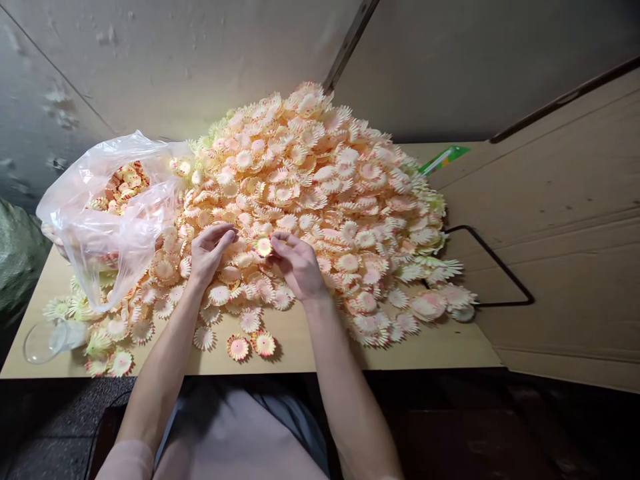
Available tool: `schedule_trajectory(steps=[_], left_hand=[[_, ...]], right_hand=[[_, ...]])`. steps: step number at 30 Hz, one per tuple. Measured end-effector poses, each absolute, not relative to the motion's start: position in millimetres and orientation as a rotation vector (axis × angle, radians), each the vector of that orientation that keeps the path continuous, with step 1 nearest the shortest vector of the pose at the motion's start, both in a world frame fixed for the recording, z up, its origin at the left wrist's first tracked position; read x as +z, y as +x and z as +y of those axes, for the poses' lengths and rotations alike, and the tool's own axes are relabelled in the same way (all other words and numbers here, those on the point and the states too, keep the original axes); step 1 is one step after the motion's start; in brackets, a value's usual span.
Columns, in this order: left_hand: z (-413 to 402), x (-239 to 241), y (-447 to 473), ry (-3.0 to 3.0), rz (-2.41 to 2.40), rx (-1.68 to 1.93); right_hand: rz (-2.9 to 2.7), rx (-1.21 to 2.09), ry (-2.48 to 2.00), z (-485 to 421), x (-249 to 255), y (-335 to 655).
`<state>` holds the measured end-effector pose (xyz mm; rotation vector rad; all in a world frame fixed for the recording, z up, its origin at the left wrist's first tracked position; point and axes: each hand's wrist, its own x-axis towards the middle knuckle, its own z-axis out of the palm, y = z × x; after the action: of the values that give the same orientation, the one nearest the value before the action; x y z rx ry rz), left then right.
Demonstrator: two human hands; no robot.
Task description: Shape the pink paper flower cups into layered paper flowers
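Observation:
A large heap of pale pink and cream artificial flower heads (300, 180) covers the middle of the table. Over its front slope, my right hand (300, 267) pinches a small yellow flower head (263, 246) with pink tips between thumb and fingers. To the left of that flower, my left hand (210, 252) is closed, thumb against the fingertips. Whatever it may hold is too small to make out. Two red-tipped flower heads (251, 346) lie side by side on the table near its front edge, between my forearms.
At the left, an open translucent plastic bag (135, 233) holds more small red-and-yellow flower pieces. A clear cup (45, 341) lies at the front left corner. A green packet (445, 159), a bent black metal rod (500, 263) and a cardboard sheet (565, 233) are on the right.

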<state>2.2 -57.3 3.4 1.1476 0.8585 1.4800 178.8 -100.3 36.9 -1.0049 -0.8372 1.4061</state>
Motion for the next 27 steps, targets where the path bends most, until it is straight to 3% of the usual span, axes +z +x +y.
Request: schedule_trajectory(steps=[8,27], left_hand=[[-59,4,2,1.219,0.959,1.473],[-54,-4,-3,1.521,1.019,1.471]], right_hand=[[-0.945,1.493,-0.934,-58,19,161],[-1.023,1.353,-0.96,-59,2,160]])
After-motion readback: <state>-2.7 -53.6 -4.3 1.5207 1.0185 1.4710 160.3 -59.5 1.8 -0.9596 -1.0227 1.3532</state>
